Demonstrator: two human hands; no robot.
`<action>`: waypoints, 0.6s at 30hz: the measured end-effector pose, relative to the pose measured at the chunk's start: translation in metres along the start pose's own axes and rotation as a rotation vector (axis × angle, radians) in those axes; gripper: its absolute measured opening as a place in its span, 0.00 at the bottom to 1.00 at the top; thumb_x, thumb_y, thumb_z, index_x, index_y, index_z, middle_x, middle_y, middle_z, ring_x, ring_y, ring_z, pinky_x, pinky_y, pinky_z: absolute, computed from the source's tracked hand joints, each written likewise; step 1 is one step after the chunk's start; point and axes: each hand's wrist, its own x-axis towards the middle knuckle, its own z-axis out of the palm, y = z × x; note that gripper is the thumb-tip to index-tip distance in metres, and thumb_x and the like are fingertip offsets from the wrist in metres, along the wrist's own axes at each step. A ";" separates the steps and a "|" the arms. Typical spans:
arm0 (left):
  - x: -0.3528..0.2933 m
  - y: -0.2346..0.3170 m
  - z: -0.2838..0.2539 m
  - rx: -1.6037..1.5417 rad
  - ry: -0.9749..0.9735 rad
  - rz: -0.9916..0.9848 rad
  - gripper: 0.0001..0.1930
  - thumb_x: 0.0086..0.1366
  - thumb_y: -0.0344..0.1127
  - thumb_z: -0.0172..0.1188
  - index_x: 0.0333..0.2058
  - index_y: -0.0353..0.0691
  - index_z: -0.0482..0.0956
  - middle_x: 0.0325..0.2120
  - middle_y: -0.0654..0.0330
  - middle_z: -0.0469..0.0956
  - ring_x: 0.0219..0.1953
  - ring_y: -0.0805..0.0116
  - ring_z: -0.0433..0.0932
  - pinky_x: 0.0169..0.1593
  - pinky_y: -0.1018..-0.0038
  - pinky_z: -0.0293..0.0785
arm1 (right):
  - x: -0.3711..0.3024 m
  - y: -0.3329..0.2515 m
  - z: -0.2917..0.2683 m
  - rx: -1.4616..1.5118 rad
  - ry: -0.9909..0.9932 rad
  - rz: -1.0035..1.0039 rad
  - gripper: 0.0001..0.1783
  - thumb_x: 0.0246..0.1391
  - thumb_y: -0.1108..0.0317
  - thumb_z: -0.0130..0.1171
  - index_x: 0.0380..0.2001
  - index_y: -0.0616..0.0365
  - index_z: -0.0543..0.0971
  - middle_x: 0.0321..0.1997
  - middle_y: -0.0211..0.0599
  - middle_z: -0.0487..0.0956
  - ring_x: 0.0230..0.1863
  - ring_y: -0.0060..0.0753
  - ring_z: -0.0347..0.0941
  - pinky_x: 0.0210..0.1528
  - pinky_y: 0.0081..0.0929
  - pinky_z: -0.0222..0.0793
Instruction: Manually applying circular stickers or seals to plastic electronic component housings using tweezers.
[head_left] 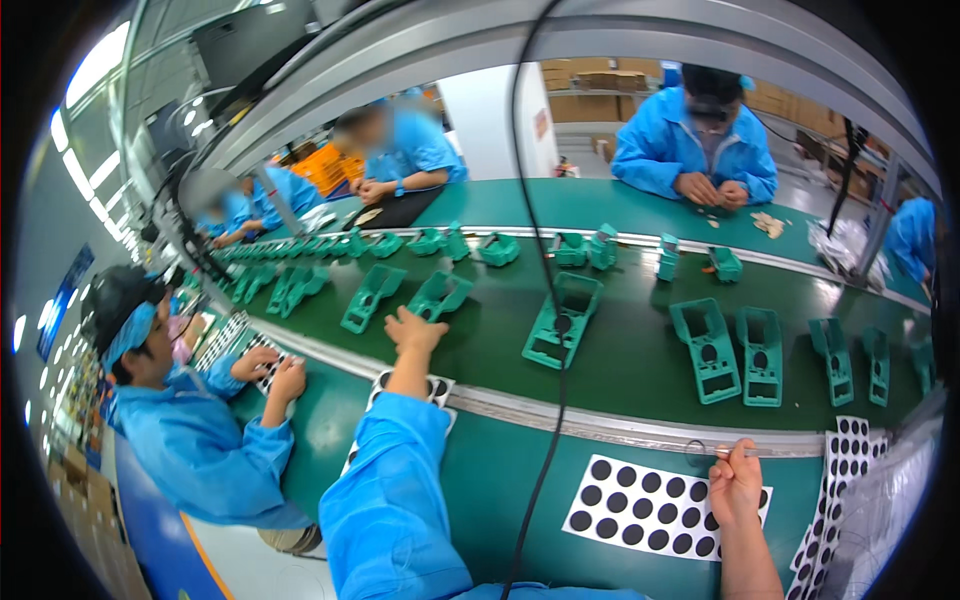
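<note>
My left hand (415,332) stretches out over the dark green conveyor belt, fingers spread. Its fingertips reach the near end of a green plastic housing (441,294); whether they touch it I cannot tell. My right hand (736,488) pinches a thin metal tool that looks like tweezers (744,453), above the belt's near rail. At the tool's left tip shows a thin dark ring shape (697,453), too small to make out. Under the right hand lies a white sheet of round black stickers (640,505). Another green housing (563,318), with a black disc in it, lies between my hands.
Several more housings (705,350) lie along the belt (620,385). A black cable (545,450) hangs across the middle. A co-worker (190,420) sits close on my left; others work across the belt. More sticker sheets (835,500) lie at right beside clear plastic (890,520).
</note>
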 end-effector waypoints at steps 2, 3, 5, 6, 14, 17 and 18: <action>0.018 -0.015 -0.001 0.121 -0.098 0.027 0.56 0.37 0.45 0.72 0.62 0.40 0.44 0.63 0.46 0.42 0.65 0.49 0.40 0.60 0.48 0.52 | 0.001 0.004 0.004 0.009 -0.057 0.011 0.03 0.57 0.71 0.49 0.32 0.49 0.67 0.28 0.34 0.73 0.20 0.17 0.62 0.27 0.19 0.65; 0.027 -0.022 0.001 0.179 -0.121 0.063 0.56 0.38 0.46 0.70 0.62 0.40 0.44 0.63 0.48 0.43 0.65 0.50 0.39 0.60 0.47 0.50 | 0.000 0.004 0.008 0.020 -0.056 0.021 0.03 0.57 0.71 0.50 0.32 0.49 0.67 0.28 0.34 0.73 0.20 0.18 0.62 0.27 0.19 0.65; 0.036 -0.028 0.003 0.195 -0.203 0.059 0.55 0.39 0.48 0.69 0.62 0.41 0.44 0.61 0.49 0.48 0.64 0.51 0.45 0.59 0.48 0.51 | 0.001 0.005 0.009 0.021 -0.076 0.033 0.03 0.57 0.71 0.50 0.32 0.50 0.67 0.29 0.35 0.74 0.20 0.18 0.63 0.28 0.20 0.65; 0.029 -0.018 0.004 0.225 -0.200 0.030 0.56 0.39 0.49 0.69 0.62 0.41 0.43 0.60 0.50 0.51 0.63 0.51 0.48 0.59 0.48 0.52 | 0.001 0.004 0.010 -0.009 -0.076 0.029 0.03 0.58 0.70 0.49 0.33 0.50 0.67 0.29 0.35 0.73 0.21 0.17 0.63 0.28 0.19 0.65; 0.014 -0.013 -0.004 0.122 -0.199 0.107 0.46 0.35 0.53 0.70 0.49 0.26 0.65 0.48 0.42 0.67 0.50 0.52 0.68 0.53 0.67 0.66 | -0.002 0.008 0.010 0.028 -0.098 0.022 0.04 0.56 0.72 0.50 0.34 0.52 0.67 0.29 0.39 0.75 0.22 0.21 0.66 0.32 0.25 0.68; -0.004 -0.004 -0.008 -0.037 -0.111 0.172 0.41 0.38 0.48 0.70 0.44 0.22 0.65 0.39 0.45 0.74 0.40 0.56 0.75 0.45 0.70 0.71 | 0.001 0.009 0.010 0.008 -0.146 0.057 0.04 0.57 0.70 0.50 0.34 0.52 0.67 0.29 0.39 0.75 0.23 0.22 0.67 0.32 0.25 0.68; -0.015 0.003 -0.014 -0.268 -0.220 0.178 0.40 0.39 0.47 0.70 0.44 0.22 0.64 0.39 0.47 0.73 0.39 0.60 0.75 0.43 0.71 0.71 | 0.000 0.008 0.010 -0.009 -0.149 0.080 0.04 0.57 0.70 0.50 0.34 0.52 0.66 0.29 0.38 0.75 0.24 0.22 0.67 0.32 0.25 0.67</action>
